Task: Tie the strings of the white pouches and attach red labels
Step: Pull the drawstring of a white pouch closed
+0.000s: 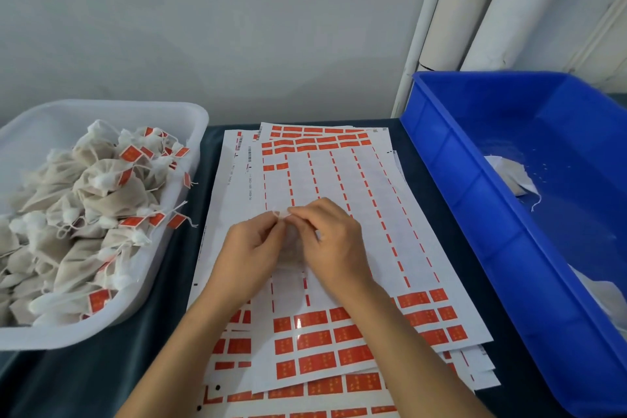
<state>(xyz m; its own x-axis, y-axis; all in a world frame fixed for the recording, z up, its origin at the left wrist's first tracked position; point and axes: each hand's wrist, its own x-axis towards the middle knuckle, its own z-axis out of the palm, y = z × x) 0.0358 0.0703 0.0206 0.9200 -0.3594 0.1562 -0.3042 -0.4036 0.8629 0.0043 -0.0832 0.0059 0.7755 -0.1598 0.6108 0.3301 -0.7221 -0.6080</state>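
Now both hands meeting over the label sheets, left hand and right hand pinching the pouch string at their fingertips, white pouch tucked between the palms.

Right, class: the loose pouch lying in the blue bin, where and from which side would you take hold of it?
Probably pinch the pouch at its gathered neck, where the string trails off at its near right corner. Come from above: the blue bin walls it in on all sides, and its body lies slumped flat on the floor.
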